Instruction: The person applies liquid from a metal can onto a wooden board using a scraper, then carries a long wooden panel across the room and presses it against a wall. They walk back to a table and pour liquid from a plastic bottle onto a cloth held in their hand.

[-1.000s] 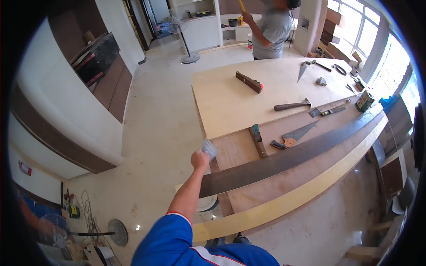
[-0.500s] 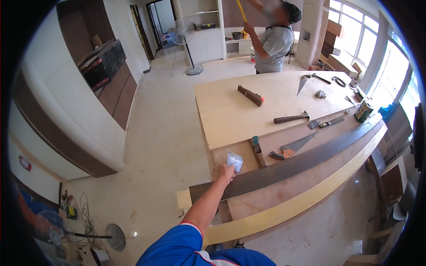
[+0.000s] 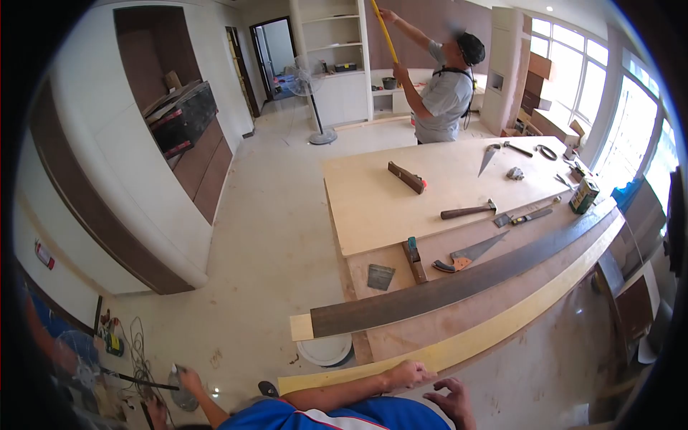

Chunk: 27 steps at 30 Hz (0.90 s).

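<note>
My left hand [image 3: 408, 375] is over the near pale wood strip [image 3: 494, 342], its fingers curled together; whatever they may hold is too small to make out. Close beside it, my right hand [image 3: 451, 403] has loosely bent fingers set apart, with nothing visible in them. Beyond both hands, a dark wood board [image 3: 430, 287] lies lengthwise on the workbench. A flat grey scraper plate [image 3: 380, 276] rests behind this board. To its right are a wooden hand plane [image 3: 415, 261] and a handsaw [image 3: 469, 254] with an orange and black handle.
A hammer [image 3: 468, 210], another plane [image 3: 407, 178] and a metal can [image 3: 584, 196] stand or lie on the bench. A round white lid or bucket [image 3: 326, 351] is below its left end. One person [image 3: 444, 93] holds a yellow bar; another person's hand [image 3: 189, 380] is lower left.
My left hand has let go of the scraper plate, which now lies on the bench, and has drawn back toward my body. My right hand has come into view.
</note>
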Available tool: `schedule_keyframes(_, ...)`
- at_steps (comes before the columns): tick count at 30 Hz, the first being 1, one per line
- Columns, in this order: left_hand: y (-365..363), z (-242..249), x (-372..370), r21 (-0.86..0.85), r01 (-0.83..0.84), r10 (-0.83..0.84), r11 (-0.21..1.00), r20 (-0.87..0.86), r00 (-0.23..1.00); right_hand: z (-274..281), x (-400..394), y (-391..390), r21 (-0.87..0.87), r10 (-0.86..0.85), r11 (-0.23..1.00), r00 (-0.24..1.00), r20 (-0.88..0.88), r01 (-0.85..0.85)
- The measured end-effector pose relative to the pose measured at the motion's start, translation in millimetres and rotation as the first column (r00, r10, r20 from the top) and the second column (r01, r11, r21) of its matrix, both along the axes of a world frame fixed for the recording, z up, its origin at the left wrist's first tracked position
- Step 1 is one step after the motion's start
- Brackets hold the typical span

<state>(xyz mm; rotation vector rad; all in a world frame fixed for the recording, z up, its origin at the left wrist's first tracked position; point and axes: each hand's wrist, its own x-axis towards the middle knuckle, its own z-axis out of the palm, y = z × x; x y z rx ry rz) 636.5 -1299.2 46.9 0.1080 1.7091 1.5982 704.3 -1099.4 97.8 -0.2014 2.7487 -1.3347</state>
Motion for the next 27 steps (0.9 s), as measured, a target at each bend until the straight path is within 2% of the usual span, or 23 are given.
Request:
schedule_keyframes(1, 2.5, 3.0, 1.9, -0.043, 0.092, -0.095, 0.995, -0.068, 0.993, 6.9, -7.6, -9.9, 0.044, 0.055, 0.998, 0.998, -0.019, -0.054)
schedule_keyframes(3, 0.3, 22.2, 4.5, -0.058, 0.086, -0.092, 0.995, -0.113, 0.989, 15.4, -18.7, -24.6, 0.136, 0.165, 0.978, 0.985, -0.052, -0.157)
schedule_keyframes(4, -1.5, 29.4, 4.3, -0.067, 0.084, -0.092, 0.994, -0.135, 0.987, 13.8, -21.6, -27.5, 0.208, 0.196, 0.964, 0.971, -0.138, -0.165)
schedule_keyframes(7, -5.7, 23.0, -1.6, -0.119, 0.197, -0.213, 0.973, -0.141, 0.967, 16.9, -28.6, -30.8, 0.347, 0.256, 0.919, 0.953, -0.161, -0.189)
schedule_keyframes(10, -8.9, 25.0, 10.2, 0.117, 0.115, -0.097, 0.986, -0.153, 0.984, 6.3, -27.9, -31.3, 0.306, 0.275, 0.934, 0.919, -0.282, -0.186)
schedule_keyframes(13, -11.8, 24.3, 19.1, 0.141, 0.031, 0.006, 0.99, -0.259, 0.966, 3.1, -26.8, -33.3, 0.177, 0.308, 0.948, 0.897, -0.316, -0.264)
schedule_keyframes(16, -8.8, 8.1, 23.6, -0.077, -0.037, -0.02, 0.996, -0.63, 0.776, 6.8, -25.5, -36.5, 0.239, 0.389, 0.914, 0.874, -0.292, -0.327)
schedule_keyframes(19, -16.2, 27.5, 24.4, -0.163, -0.043, -0.07, 0.986, -0.624, 0.778, 10.7, -25.3, -42.2, 0.195, 0.397, 0.916, 0.865, -0.305, -0.352)
schedule_keyframes(20, -12.5, 6.8, 23.6, -0.107, -0.109, 0.012, 0.988, -0.655, 0.756, 11.5, -26.2, -44.7, 0.182, 0.389, 0.92, 0.871, -0.302, -0.347)
schedule_keyframes(22, -12.4, -1.6, 24.3, 0.011, -0.171, 0.151, 0.985, -0.523, 0.839, 12.2, -26.7, -46.9, 0.16, 0.366, 0.929, 0.884, -0.289, -0.333)
schedule_keyframes(23, -12.9, -0.1, 29.1, 0.069, -0.205, 0.214, 0.976, -0.446, 0.869, 8.8, -27.5, -46.0, 0.204, 0.387, 0.919, 0.877, -0.286, -0.339)
schedule_keyframes(25, -20.1, 2.7, 34.5, -0.001, -0.253, 0.249, 0.967, -0.177, 0.952, -3.2, -31.2, -44.6, 0.288, 0.422, 0.894, 0.862, -0.281, -0.344)
schedule_keyframes(26, -26.1, 10.2, 37.1, -0.038, -0.269, 0.268, 0.962, -0.033, 0.963, -8.1, -32.1, -47.0, 0.263, 0.426, 0.898, 0.847, -0.319, -0.353)
schedule_keyframes(27, -30.3, 19.0, 42.3, -0.011, -0.313, 0.314, 0.95, 0.024, 0.949, -13.1, -32.5, -50.0, 0.237, 0.429, 0.901, 0.831, -0.355, -0.364)
